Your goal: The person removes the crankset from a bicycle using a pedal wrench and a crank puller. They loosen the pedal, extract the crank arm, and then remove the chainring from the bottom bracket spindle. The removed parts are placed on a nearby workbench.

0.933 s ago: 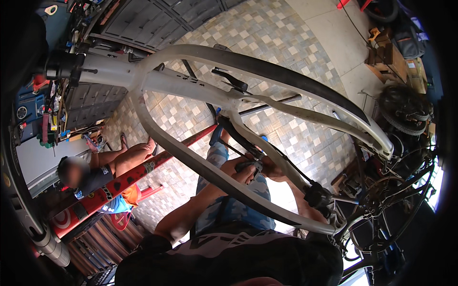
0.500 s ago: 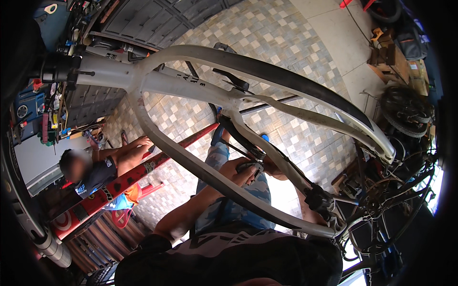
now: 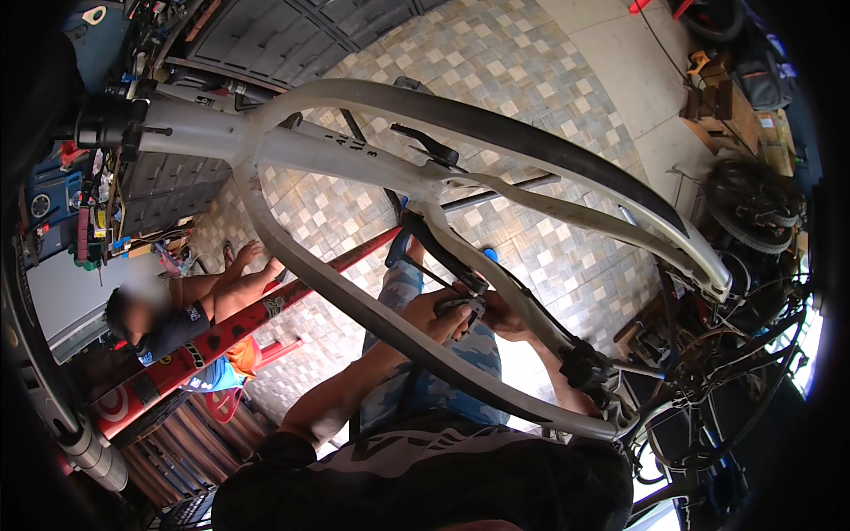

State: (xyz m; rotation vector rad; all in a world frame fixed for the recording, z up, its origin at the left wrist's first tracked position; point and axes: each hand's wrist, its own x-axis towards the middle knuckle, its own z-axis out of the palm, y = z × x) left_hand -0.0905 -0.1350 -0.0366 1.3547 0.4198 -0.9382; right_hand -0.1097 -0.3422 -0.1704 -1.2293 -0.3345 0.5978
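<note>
Near the centre of the view, slightly toward 5 o'clock: a small dark brake part (image 3: 462, 305), sitting against the lower tube of a white bicycle frame (image 3: 354, 159). Pinched there by both hands. Left hand (image 3: 438, 316) coming up from 7 o'clock, fingers curled narrow around the part, thumb on top. Right hand (image 3: 505, 314) just beside it at 3 o'clock, fingers closed on the same part, half hidden behind the tube, so the exact grip not clear to see. A thin dark cable (image 3: 425, 270) running from the part upward toward 11 o'clock.

Around the hands: the frame filling most of the view, head tube at 10 o'clock, curved tubes sweeping to 4 o'clock, black strip along the top tube. A black lever (image 3: 429, 146) standing on the frame at 12 o'clock from the hands. Below the frame, legs in blue patterned shorts (image 3: 425, 389), and a dark shirt with white pattern (image 3: 398, 451) at 6 o'clock.

Further out: patterned tile floor (image 3: 496, 62) behind everything. At 9 o'clock another person (image 3: 168, 314) sitting low, next to a red bicycle frame (image 3: 221, 341) lying diagonal. At 3 o'clock a pile of bicycle wheels and tyres (image 3: 753, 212), well apart from the hands. At 10 o'clock a wall with hanging tools (image 3: 84, 212).
</note>
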